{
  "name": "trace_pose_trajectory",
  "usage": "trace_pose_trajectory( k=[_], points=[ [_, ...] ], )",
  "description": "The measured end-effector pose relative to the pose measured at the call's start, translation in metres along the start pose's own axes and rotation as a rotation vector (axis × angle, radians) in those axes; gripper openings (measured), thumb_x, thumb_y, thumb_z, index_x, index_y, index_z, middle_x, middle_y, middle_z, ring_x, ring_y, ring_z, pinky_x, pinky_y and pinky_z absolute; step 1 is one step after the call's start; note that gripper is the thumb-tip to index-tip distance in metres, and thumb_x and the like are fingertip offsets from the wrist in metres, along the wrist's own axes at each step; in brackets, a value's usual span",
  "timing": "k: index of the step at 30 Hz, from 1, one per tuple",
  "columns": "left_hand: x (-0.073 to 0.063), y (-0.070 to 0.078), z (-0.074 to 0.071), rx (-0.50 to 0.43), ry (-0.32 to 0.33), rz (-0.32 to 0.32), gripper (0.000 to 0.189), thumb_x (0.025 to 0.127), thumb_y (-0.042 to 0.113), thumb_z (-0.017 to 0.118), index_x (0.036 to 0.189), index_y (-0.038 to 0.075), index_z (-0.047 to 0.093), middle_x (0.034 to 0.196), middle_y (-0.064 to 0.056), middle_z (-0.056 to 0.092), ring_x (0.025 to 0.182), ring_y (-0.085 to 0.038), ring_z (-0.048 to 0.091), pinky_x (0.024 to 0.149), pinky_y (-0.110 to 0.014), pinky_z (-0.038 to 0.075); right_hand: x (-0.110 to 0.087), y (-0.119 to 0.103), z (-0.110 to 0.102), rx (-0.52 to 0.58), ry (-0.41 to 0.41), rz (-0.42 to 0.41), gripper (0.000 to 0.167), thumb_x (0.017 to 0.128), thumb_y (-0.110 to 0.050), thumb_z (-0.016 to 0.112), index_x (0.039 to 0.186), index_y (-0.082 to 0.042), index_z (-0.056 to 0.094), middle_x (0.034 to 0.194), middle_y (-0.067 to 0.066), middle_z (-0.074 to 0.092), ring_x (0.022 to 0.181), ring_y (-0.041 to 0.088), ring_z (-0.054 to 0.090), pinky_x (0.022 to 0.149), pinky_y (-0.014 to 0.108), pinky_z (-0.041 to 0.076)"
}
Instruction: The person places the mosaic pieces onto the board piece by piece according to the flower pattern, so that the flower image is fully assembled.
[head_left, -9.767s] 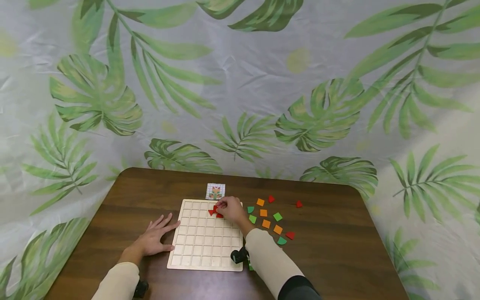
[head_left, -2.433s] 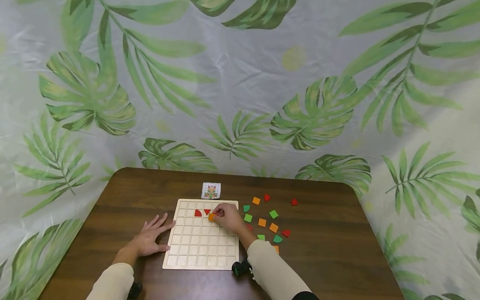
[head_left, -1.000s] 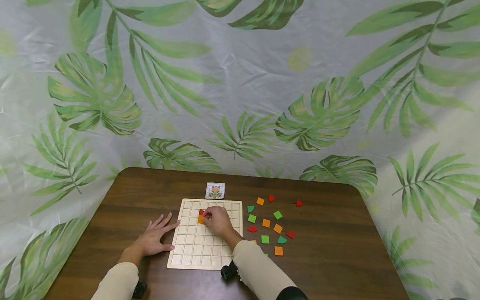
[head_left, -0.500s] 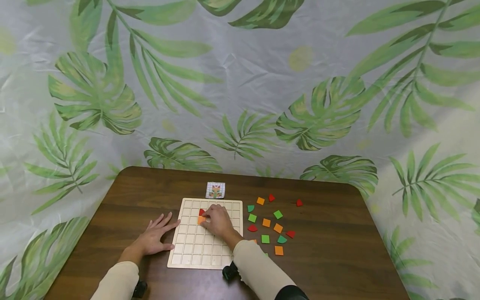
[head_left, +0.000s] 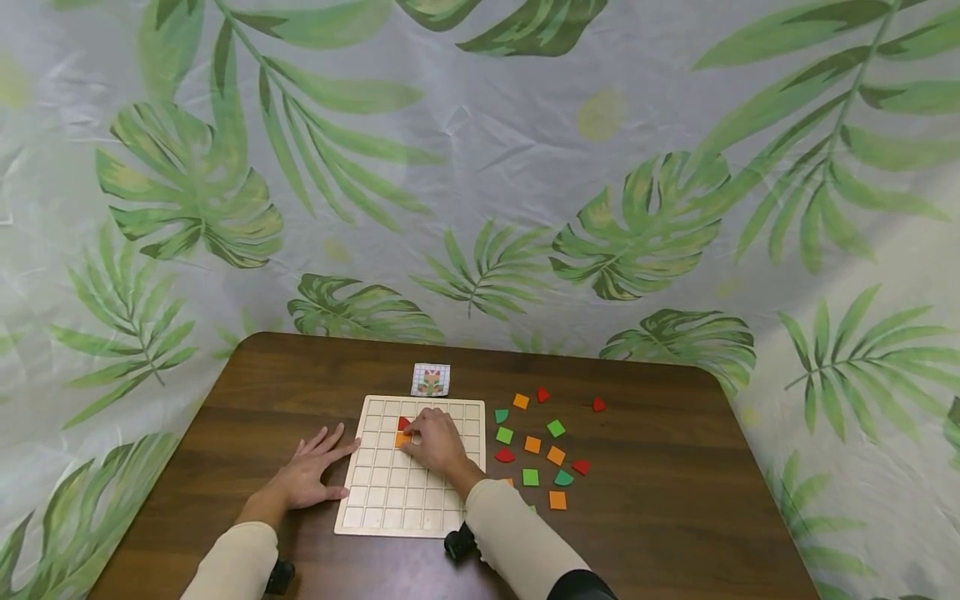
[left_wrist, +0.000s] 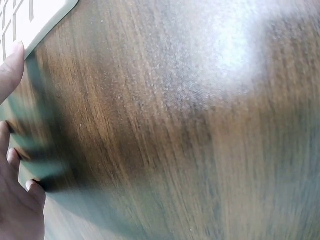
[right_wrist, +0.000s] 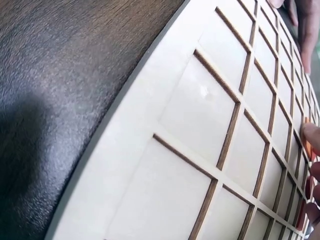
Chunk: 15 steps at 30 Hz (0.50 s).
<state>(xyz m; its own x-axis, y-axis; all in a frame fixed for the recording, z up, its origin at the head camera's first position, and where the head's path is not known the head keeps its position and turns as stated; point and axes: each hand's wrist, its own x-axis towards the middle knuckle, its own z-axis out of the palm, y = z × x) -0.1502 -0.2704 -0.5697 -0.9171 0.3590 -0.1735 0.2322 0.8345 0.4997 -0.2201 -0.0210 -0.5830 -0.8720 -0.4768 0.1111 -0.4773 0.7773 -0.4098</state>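
My right hand (head_left: 435, 442) is over the upper middle of a pale wooden grid board (head_left: 375, 500). Its thumb and fingers pinch the right side of an orange square tile (head_left: 401, 439), which lies on the board just below a red tile (head_left: 403, 423). Other red tiles on the board are mostly hidden behind the fingers. In the right wrist view, the thumb touches the orange tile at the far right edge. My left hand (head_left: 306, 482) rests on the table with fingers spread, fingertip and thumb against the board's left edge.
A small printed pattern card (head_left: 431, 380) lies beyond the board. Loose orange, red and green tiles, such as a green square (head_left: 530, 477) and an orange square (head_left: 557, 500), are scattered to the board's right on the brown table (head_left: 660, 500). A leaf-patterned cloth (head_left: 487, 167) hangs behind.
My right hand has carried the orange tile left and set it below the red tile; over the last second it has barely moved. My left hand has stayed at the board's edge.
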Motion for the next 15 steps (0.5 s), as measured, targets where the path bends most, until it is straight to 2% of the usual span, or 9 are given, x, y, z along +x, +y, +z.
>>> trace_pose_trajectory(
  k=[8,15],
  points=[
    [0.000,0.000,0.003,-0.008,0.009,0.016,0.082,0.077,0.046,0.075,0.144,0.012,0.045,0.154,-0.025,0.024,0.139,-0.052,0.015,0.105,-0.072,0.010,-0.009,0.008,-0.010,0.113,0.001,-0.009,0.019,0.081,-0.030,0.077,0.093,-0.015,0.077,0.090,-0.006,0.062,0.086,0.011,0.054,0.084,0.030,0.045],
    [-0.001,0.000,0.000,-0.016,0.015,0.010,0.082,0.076,0.046,0.076,0.145,0.012,0.045,0.155,-0.024,0.023,0.140,-0.052,0.015,0.106,-0.071,0.008,-0.018,0.027,-0.022,0.176,0.013,0.040,0.014,0.081,-0.025,0.077,0.092,-0.015,0.076,0.089,-0.006,0.061,0.088,0.013,0.055,0.082,0.031,0.046]
  ],
)
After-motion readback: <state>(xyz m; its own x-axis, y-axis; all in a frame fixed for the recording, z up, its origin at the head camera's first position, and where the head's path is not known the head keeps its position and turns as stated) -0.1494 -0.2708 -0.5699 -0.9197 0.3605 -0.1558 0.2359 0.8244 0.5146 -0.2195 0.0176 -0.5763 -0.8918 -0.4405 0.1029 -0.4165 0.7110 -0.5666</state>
